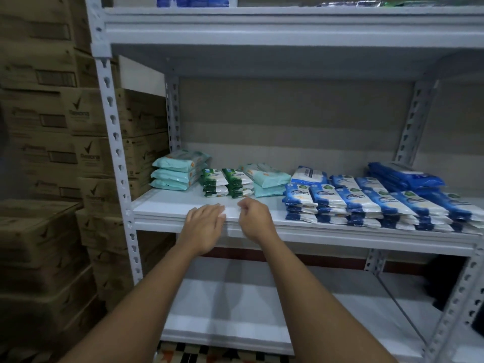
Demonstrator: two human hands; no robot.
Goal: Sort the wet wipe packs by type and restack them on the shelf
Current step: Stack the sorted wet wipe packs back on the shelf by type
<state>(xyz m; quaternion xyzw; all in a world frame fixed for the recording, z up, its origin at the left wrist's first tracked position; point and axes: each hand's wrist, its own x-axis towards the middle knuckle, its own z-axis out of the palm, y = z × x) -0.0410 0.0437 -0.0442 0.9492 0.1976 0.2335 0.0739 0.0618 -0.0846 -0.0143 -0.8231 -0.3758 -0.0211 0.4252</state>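
On the white middle shelf [167,203], a stack of pale teal wipe packs [178,170] sits at the back left. Two short stacks of green-and-white packs [226,183] stand beside it, then more pale teal packs [268,179]. Several stacks of blue-and-white packs [366,203] fill the right half, with dark blue packs [403,175] behind them. My left hand [205,226] hovers at the shelf's front edge with fingers straight and holds nothing. My right hand [252,218] is beside it, fingers loosely curled and empty, just in front of the green packs.
Brown cardboard boxes [52,158] are piled high to the left of the rack's slotted upright [115,142]. An upper shelf [288,24] carries more packs. The lower shelf [235,310] shows a bare white board.
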